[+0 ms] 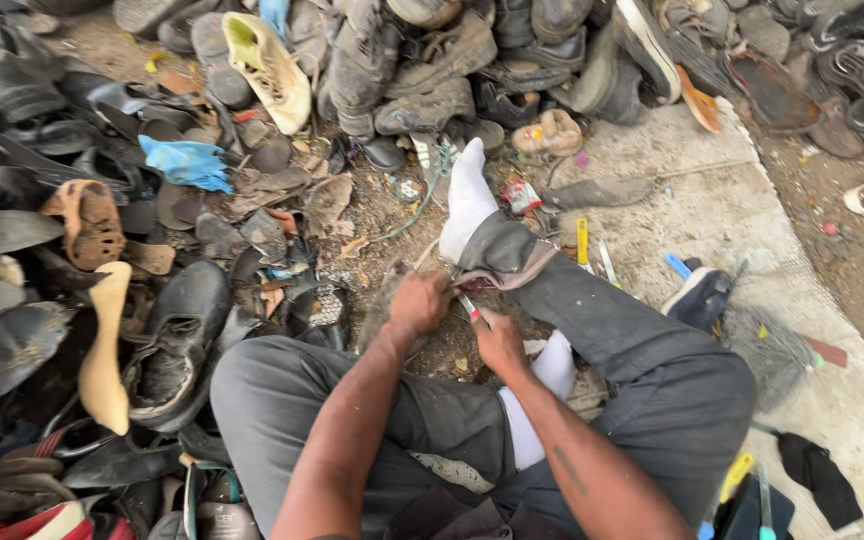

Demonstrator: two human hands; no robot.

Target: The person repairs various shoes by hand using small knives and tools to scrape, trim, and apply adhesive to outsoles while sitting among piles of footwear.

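Left hand (418,303): closed in a fist around a dusty, grey-brown shoe piece (384,312), pinning it against the ground between the person's legs; knuckles face up and the fingers curl under, out of sight.
Right hand (499,343): closed on a thin tool (468,306), pinched near its red-and-white end; the tool's tip points up and left toward the left hand.
Thing relative to grip: the shoe piece lies under and just left of the left fist, touching it; the tool's tip sits between the 2 hands, right at the edge of the piece. Whether the tip touches the piece cannot be told.
Arms: both forearms come in from the bottom of the view and converge; the left runs nearly straight up the picture, the right slants in from the lower right, wrist bent inward.
Legs: the person sits on the ground in dark grey trousers (642,370); the right leg stretches forward, ending in a white sock (469,200), the left knee is bent up at the left.
Left of the hands: a worn black shoe (180,335) and a pale wooden shoe last (104,350) stand among dark soles and scraps.
Top: a heap of old shoes (452,60), with 1 cream-yellow shoe (270,68) and a crumpled blue bag (187,162) nearby.
Right: a pale mat (742,220) with small tools, including a yellow-handled one (582,240), well apart from the hands.
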